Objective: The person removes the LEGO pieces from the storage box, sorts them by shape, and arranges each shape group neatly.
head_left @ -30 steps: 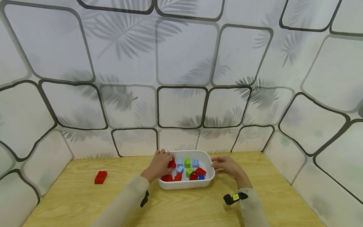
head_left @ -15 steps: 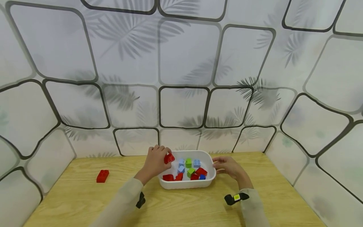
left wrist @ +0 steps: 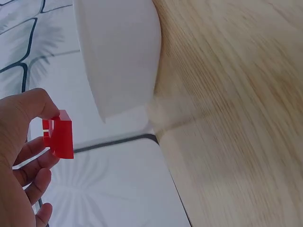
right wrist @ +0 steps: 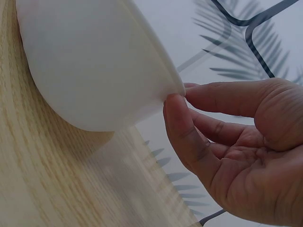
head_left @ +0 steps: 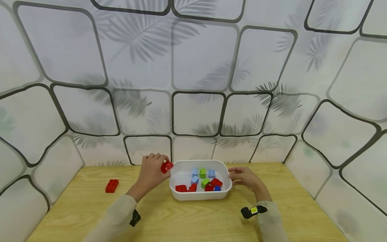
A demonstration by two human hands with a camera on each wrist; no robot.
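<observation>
A red toy brick (left wrist: 61, 135) with studs is pinched between the thumb and fingertips of my left hand (head_left: 151, 171). That hand is in the air just left of the white plastic tub (head_left: 199, 196), which stands on the table. My right hand (head_left: 246, 178) pinches the tub's right rim between thumb and forefinger, as the right wrist view shows. Inside the tub lie loose bricks: light blue ones (head_left: 211, 173), green ones (head_left: 205, 183), red ones (head_left: 216, 182) and a dark blue one (head_left: 217, 188). Another red brick (head_left: 112, 186) rests on the table, well to the left of the tub.
The wooden table (head_left: 181, 222) stretches in front of the tub and to both sides. Its back edge meets a patterned wall covering (head_left: 196, 114), which also encloses the left and right sides. A dark camera (head_left: 135, 217) is strapped to the left wrist.
My left hand has lifted the red brick out of the tub and carried it left, past the rim. My right hand has stayed at the tub's right end.
</observation>
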